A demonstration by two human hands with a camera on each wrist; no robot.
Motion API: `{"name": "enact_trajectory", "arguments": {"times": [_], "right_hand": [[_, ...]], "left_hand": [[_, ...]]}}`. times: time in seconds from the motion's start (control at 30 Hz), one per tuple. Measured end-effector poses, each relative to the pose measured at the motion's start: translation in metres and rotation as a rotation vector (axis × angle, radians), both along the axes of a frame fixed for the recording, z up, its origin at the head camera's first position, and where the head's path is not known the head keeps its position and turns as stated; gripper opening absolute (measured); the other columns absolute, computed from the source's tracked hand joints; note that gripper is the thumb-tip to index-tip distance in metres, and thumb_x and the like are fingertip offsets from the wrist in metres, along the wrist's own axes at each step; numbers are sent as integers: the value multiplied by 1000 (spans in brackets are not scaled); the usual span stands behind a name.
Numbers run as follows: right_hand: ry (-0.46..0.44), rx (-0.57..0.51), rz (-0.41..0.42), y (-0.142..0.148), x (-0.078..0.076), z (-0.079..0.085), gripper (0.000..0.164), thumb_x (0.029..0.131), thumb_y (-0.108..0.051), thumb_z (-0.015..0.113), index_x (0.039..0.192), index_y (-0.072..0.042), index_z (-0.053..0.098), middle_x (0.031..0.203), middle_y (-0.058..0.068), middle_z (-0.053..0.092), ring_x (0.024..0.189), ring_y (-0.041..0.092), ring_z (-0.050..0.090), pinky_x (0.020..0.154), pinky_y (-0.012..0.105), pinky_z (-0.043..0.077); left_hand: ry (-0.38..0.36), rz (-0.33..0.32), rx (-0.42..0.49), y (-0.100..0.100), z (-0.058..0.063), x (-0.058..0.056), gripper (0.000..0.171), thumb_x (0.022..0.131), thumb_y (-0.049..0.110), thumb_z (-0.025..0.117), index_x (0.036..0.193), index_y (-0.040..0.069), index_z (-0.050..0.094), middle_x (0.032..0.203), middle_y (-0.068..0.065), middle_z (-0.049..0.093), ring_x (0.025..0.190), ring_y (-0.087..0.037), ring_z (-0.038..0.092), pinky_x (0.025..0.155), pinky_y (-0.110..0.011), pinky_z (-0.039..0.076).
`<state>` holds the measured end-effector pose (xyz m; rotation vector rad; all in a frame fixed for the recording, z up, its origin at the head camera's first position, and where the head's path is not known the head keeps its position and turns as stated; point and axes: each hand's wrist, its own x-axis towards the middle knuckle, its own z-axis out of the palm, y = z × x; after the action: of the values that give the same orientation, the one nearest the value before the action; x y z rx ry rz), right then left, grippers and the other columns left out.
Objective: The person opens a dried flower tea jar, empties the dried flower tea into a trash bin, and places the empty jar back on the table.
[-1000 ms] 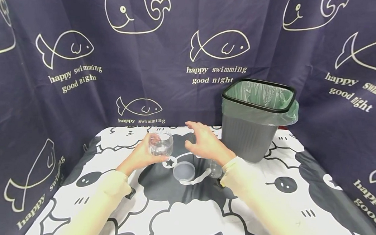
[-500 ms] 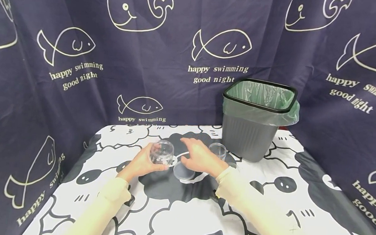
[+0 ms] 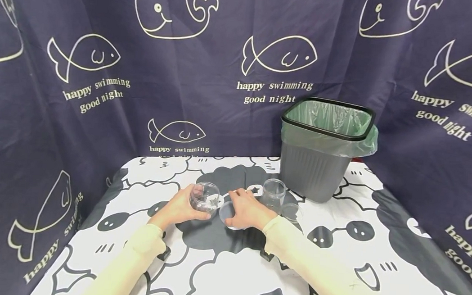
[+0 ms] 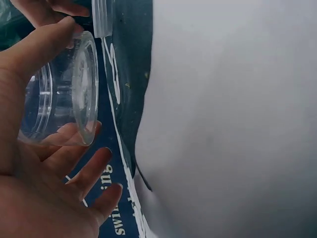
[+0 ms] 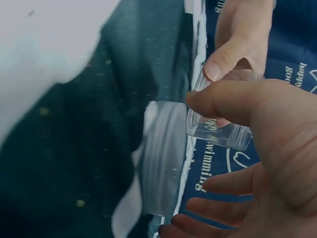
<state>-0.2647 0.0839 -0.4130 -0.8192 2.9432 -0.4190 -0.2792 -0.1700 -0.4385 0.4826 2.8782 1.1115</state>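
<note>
In the head view my left hand (image 3: 181, 207) grips a clear plastic jar (image 3: 206, 200) around its side. The left wrist view shows the same jar (image 4: 74, 94) between thumb and fingers, just above the cloth. My right hand (image 3: 248, 210) reaches over a translucent round lid (image 3: 225, 213) lying on the dark part of the cloth. Seen from the right wrist, its thumb and fingers are spread above the ribbed lid (image 5: 163, 158); a gap shows between them. Contact with the lid is not plain.
A second clear jar (image 3: 274, 192) stands right of my right hand, with a clear round piece (image 3: 292, 212) beside it. A grey bin (image 3: 315, 170) with a green liner stands at the back right. A patterned cloth (image 3: 228, 273) covers the table, and a dark blue curtain (image 3: 214, 101) hangs behind.
My right hand has come down and toward me, from near the second jar to over the lid. My left hand has lowered the jar a little.
</note>
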Motion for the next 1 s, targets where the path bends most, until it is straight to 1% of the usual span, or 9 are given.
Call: {"name": "enact_trajectory", "arguments": {"times": [0.1,0.27,0.4,0.5,0.6,0.83,0.9,1.0], "right_hand": [[20,1,13,-1,0,-6,88,79,-42,80,148,4,48,144,24,52,131,43,47,111,47,43],[-15,-1,2,-2,1,-8,87,80,-41,81,148,3,49,143,25,52,131,46,47,110,50,44],[-18,9,-10,-3,1,-9,86,80,-41,81,148,3,50,141,25,53,134,49,46,116,51,38],[-3,15,-21,-2,0,-10,85,79,-40,81,146,3,51,140,25,54,134,48,46,118,51,35],[14,15,-30,0,0,-11,83,79,-39,80,145,3,52,139,24,56,130,44,48,115,49,38],[25,3,-63,2,3,-9,79,75,-37,80,139,3,55,130,22,57,112,38,49,99,46,48],[22,1,-74,3,5,-7,78,76,-36,81,138,3,56,128,22,57,112,38,49,97,47,49],[11,6,-91,4,7,-4,79,77,-37,82,139,4,55,129,24,56,115,41,49,99,49,50]], "left_hand": [[-2,-16,-38,0,-1,-2,99,62,42,97,142,5,51,137,-12,65,131,-36,57,113,-55,40],[-22,-44,-81,1,-2,-5,102,62,44,97,142,4,50,139,-12,65,135,-37,54,115,-54,38],[-28,-53,-83,2,-1,-6,101,61,44,98,141,4,50,140,-12,65,135,-38,53,116,-53,38],[-30,-62,-74,3,-2,-7,100,61,43,98,140,4,50,140,-13,64,135,-36,54,116,-51,38],[-33,-59,-76,3,-3,-7,100,61,43,99,141,5,50,140,-12,64,135,-36,54,116,-51,39],[-23,-22,-114,6,-5,-7,103,57,51,98,141,13,52,138,-6,65,130,-34,50,112,-57,38],[-16,-23,-119,8,-4,-7,103,57,52,98,141,14,53,136,-7,65,128,-34,51,110,-59,39],[-17,-22,-139,11,-4,-7,102,56,53,98,140,15,54,134,-7,65,127,-33,53,108,-59,42]]}}
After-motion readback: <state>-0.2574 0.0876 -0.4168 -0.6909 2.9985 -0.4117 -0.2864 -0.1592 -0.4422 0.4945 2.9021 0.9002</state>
